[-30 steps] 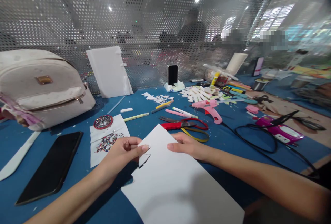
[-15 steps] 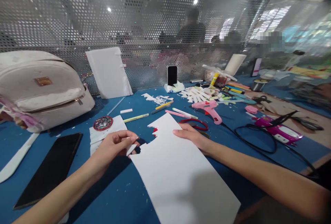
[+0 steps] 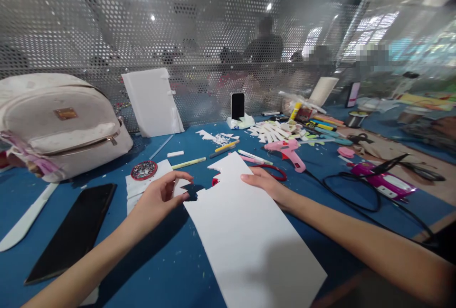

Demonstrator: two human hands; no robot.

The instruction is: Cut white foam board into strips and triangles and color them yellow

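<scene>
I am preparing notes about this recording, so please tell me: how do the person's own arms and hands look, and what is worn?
The left hand and right hand are bare, with no glove, ring or bracelet visible. No sleeve or watch shows on the left forearm or right forearm.

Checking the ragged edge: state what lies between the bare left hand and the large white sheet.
A jagged white scrap in the left hand, with blue tabletop showing between it and the sheet, in the head view.
</scene>
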